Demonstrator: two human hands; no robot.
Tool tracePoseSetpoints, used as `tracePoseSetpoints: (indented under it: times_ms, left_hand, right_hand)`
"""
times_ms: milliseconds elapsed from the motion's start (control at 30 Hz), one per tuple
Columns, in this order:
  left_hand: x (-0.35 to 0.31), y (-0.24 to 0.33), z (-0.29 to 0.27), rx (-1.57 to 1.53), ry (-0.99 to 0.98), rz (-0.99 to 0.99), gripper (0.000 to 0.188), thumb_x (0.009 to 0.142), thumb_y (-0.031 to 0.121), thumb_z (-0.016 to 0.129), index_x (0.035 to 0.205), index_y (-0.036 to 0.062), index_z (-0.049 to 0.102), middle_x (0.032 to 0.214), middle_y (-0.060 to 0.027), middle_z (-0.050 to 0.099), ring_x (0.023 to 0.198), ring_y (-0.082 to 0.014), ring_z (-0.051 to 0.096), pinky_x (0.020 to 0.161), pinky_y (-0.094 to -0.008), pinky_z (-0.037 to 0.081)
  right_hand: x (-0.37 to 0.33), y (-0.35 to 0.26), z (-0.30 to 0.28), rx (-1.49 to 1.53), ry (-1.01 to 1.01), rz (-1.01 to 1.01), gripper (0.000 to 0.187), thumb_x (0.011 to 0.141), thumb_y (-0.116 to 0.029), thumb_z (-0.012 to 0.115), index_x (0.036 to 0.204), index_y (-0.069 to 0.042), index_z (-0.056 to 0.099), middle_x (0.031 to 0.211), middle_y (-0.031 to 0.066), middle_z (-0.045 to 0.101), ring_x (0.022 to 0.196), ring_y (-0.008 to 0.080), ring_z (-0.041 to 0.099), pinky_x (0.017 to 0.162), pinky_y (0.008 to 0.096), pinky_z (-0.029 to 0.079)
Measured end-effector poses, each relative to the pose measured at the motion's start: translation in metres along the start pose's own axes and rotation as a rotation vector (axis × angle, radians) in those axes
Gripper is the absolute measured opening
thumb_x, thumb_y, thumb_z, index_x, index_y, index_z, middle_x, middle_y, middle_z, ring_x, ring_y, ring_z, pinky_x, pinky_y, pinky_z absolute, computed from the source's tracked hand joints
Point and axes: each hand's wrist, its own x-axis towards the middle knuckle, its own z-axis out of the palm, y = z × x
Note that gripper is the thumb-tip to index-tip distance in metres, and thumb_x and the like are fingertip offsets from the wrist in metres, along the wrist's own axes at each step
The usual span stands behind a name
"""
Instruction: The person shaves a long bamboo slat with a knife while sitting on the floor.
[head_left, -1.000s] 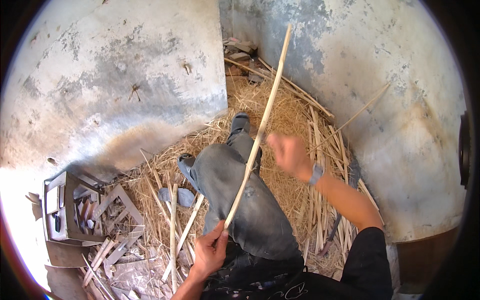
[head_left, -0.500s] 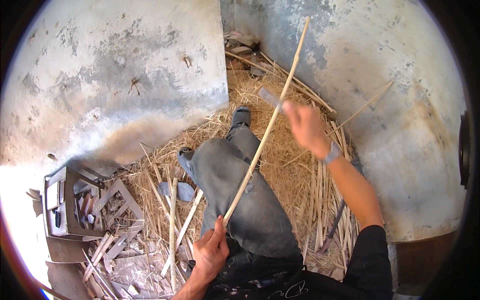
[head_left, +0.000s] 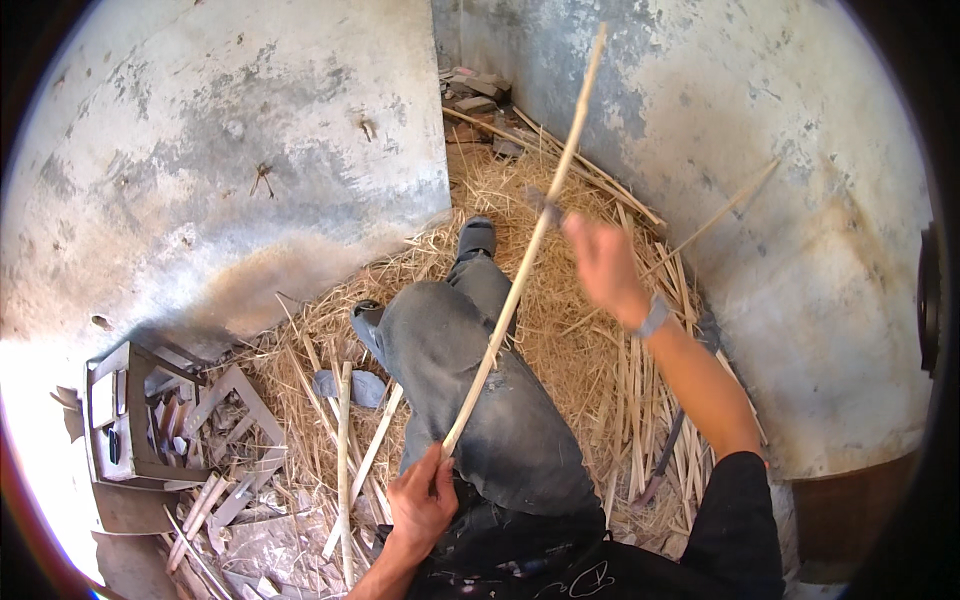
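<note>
Two stained, flaking walls meet at the far side of the room, one on my left (head_left: 250, 130) and one on my right (head_left: 720, 300), and straw-like shavings (head_left: 560, 310) cover the floor. At near left stands an open wooden frame (head_left: 165, 472), with a loose pale strip (head_left: 344, 470) to its right. My left fingers (head_left: 428, 468) pinch the near end of the long strip (head_left: 497, 340), thumb and forefinger closed on it; it slants across my grey trousers (head_left: 500, 440) to the far right. I judge it light and springy, stiff enough to stay straight from one end, likely to split along its grain, perhaps splintery at the edges. The near end gives a sure hold; mid-length would balance better. My right fingers (head_left: 588, 240) are curled shut around a dark tool (head_left: 537, 198), too blurred to say whether it touches the strip. More strips (head_left: 640, 410) lie heaped beyond, to the right.
</note>
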Motion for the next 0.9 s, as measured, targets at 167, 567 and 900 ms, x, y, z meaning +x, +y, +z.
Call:
tracePoseSetpoints:
  times_ms: [167, 567, 900]
  left_hand:
    - [-0.012, -0.004, -0.018, -0.212, -0.204, -0.277, 0.023, 0.092, 0.004, 0.071, 0.113, -0.0063, 0.070, 0.069, -0.0157, 0.067, 0.054, -0.0221, 0.065, 0.051, -0.0312, 0.047]
    - [-0.005, -0.004, -0.006, -0.136, -0.104, -0.179, 0.026, 0.094, 0.005, 0.070, 0.118, -0.0050, 0.071, 0.061, -0.0132, 0.056, 0.049, -0.0177, 0.052, 0.049, -0.0324, 0.041]
    - [0.000, -0.007, -0.006, -0.083, -0.089, -0.075, 0.023, 0.095, 0.004, 0.068, 0.114, -0.0093, 0.071, 0.060, -0.0123, 0.057, 0.052, -0.0133, 0.055, 0.052, -0.0304, 0.044]
  right_hand:
    - [-0.025, -0.033, 0.001, 0.082, -0.094, -0.122, 0.053, 0.109, -0.038, 0.051, 0.070, -0.002, 0.057, 0.048, 0.0098, 0.043, 0.040, 0.0247, 0.040, 0.042, 0.0403, 0.032]
    - [-0.023, -0.056, -0.006, 0.090, -0.269, -0.124, 0.063, 0.110, -0.043, 0.046, 0.062, -0.004, 0.056, 0.046, 0.0098, 0.043, 0.040, 0.0230, 0.041, 0.045, 0.0413, 0.033]
    - [-0.011, -0.022, -0.005, 0.040, -0.161, -0.064, 0.063, 0.110, -0.047, 0.043, 0.064, -0.006, 0.056, 0.046, 0.0053, 0.042, 0.041, 0.0183, 0.039, 0.043, 0.0370, 0.033]
